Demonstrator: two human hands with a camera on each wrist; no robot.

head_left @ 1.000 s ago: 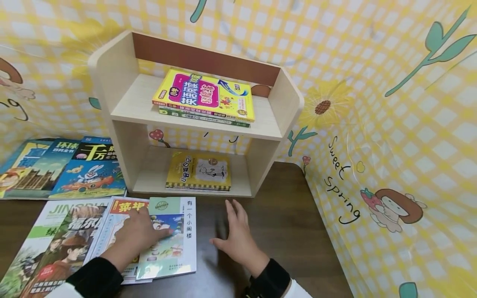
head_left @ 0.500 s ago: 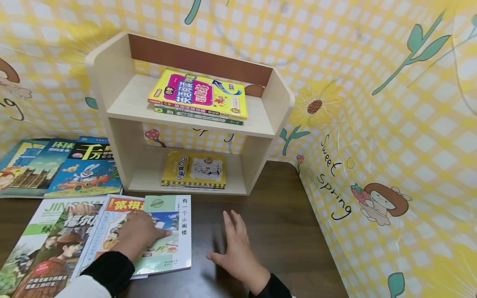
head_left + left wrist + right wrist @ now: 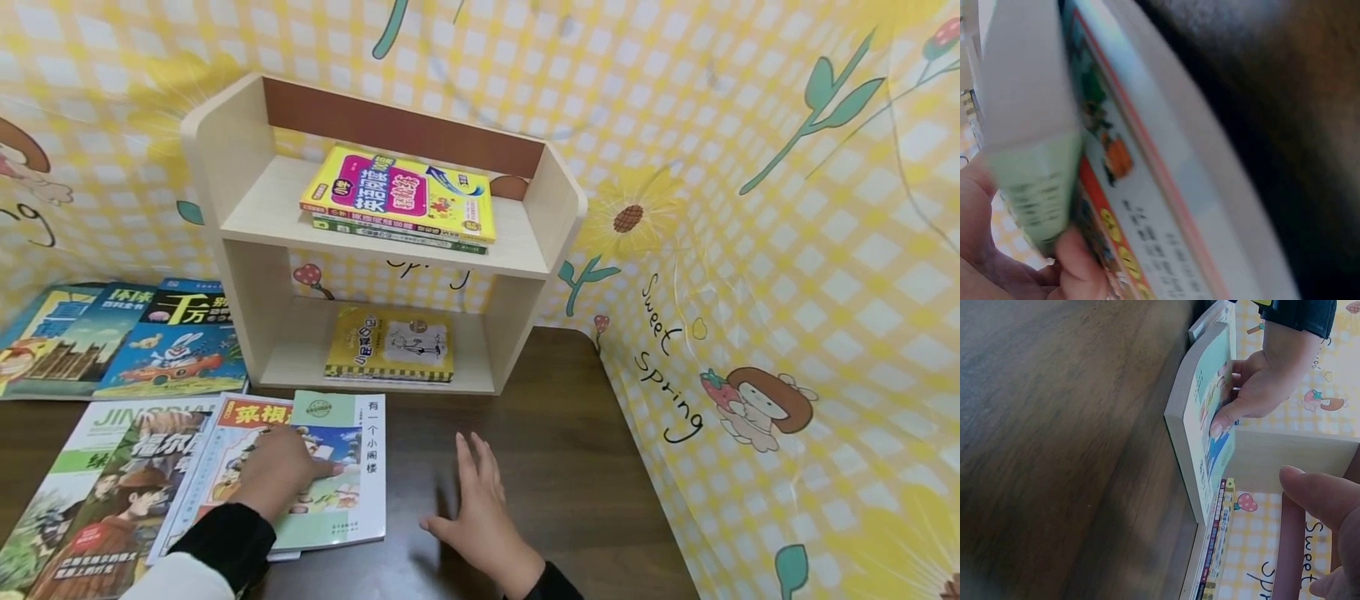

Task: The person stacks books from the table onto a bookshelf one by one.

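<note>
Nearest the camera, the left hand (image 3: 281, 471) is lying on the cover of the thin green-and-white paperback book (image 3: 341, 467), its fingers spread over the illustrated part and one fingertip pressing near the middle of the cover in the right wrist view (image 3: 1247, 394); in the left wrist view a finger is curling at the book's edge, so this grip is touching the book and appearing to catch its rim, though how firmly I cannot tell. The book is resting flat on the dark brown wooden worktop (image 3: 570, 450), its long axis running away from the person toward the shelf, its white spine side facing right. The right hand (image 3: 480, 508) is resting just beside that side, fingers straight and slightly apart, palm down on the bare worktop and holding nothing; it is near the book without touching it. Under the book's left edge an orange-topped picture book (image 3: 225, 458) is lying, and further left two glossy magazines with illustrated covers (image 3: 97, 492) are overlapping. Beyond these, the pale wooden two-tier shelf unit (image 3: 240, 250) is standing at the back of the worktop, directly ahead along the book's long axis. Its lower tier is holding a yellow cartoon-cover book (image 3: 390, 343) lying flat; its upper tier is carrying a stack topped by a bright yellow-and-pink workbook (image 3: 401, 193). Left of the shelf, blue children's books (image 3: 127, 337) are lying against the yellow checked wall covering (image 3: 787, 250).
</note>
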